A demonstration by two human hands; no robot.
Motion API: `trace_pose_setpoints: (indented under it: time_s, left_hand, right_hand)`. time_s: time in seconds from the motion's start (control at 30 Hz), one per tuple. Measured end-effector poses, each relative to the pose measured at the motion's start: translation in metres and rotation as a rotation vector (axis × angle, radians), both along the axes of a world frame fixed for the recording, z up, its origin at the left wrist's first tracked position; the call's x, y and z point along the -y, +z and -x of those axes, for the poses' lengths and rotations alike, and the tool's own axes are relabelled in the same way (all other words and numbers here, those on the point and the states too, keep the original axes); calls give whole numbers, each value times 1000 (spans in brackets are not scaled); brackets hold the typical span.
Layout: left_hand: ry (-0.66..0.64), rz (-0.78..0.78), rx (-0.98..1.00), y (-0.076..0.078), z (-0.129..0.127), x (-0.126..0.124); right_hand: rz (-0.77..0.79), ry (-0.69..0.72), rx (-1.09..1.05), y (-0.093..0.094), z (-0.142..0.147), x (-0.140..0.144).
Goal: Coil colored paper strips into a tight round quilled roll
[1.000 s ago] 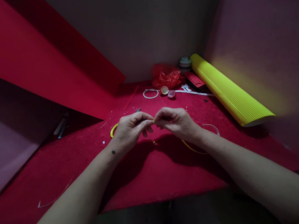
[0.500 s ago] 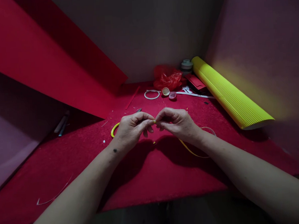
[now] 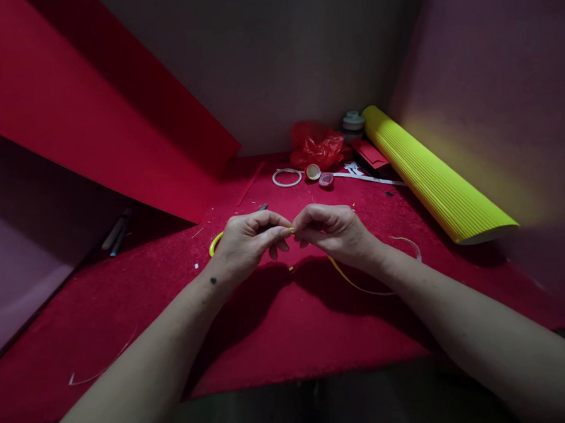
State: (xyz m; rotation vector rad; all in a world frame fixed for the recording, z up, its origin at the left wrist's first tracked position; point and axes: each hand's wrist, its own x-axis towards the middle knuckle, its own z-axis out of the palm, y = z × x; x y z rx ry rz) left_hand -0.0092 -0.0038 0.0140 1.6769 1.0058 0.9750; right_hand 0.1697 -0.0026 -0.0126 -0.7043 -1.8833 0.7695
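Observation:
My left hand (image 3: 253, 236) and my right hand (image 3: 328, 231) meet fingertip to fingertip above the middle of the table. Both pinch a thin yellow paper strip (image 3: 341, 273), whose small end shows between the thumbs and forefingers. Its long tail loops out below my right hand and passes behind the right forearm. Under the hands a tiny yellow scrap (image 3: 291, 269) lies on the cloth. Beside my left hand is a pair of scissors with a yellow handle (image 3: 214, 244), mostly hidden by that hand; its metal tip (image 3: 263, 207) pokes out beyond the knuckles.
A large red sheet (image 3: 116, 119) leans at the left. At the right lies a yellow corrugated roll (image 3: 436, 175). Along the back of the red cloth (image 3: 290, 350) are a red plastic bag (image 3: 318, 148), a lidded jar (image 3: 353, 124), two small round pieces (image 3: 312, 172) and a white ring (image 3: 287, 178).
The strip's tail has shifted slightly, its loop now reaching farther right past the forearm. My hands keep nearly the same place, fingertips still together.

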Motion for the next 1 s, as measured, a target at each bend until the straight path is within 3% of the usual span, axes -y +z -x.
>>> trace_pose_setpoints:
  time_s: [1.0]
  left_hand:
    - [-24,-93,-11,-5,1,-1]
  right_hand:
    - [-185,-35,106,3,-1,-2]
